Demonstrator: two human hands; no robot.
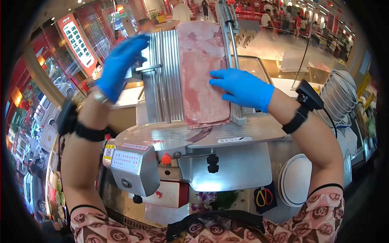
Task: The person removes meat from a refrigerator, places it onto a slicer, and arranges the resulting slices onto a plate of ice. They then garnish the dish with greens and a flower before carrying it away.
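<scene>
A long block of pink, marbled meat (202, 77) lies on the metal carriage of a slicing machine (231, 162), beside a ribbed metal plate (170, 77). My right hand (243, 89), in a blue glove, rests its spread fingertips at the right side of the meat. My left hand (121, 65), also blue-gloved, is raised at the left of the ribbed plate, near a metal bar, with its fingers apart and nothing visible in it. Its edges are slightly blurred.
Metal guide rods (231, 44) stand right of the meat. White plates (295, 180) lie at lower right, near scissors (264, 196) with red and yellow handles. A rack of stacked plates (338, 95) stands farther right. A red knob (166, 158) sits on the machine's front. People are in the background.
</scene>
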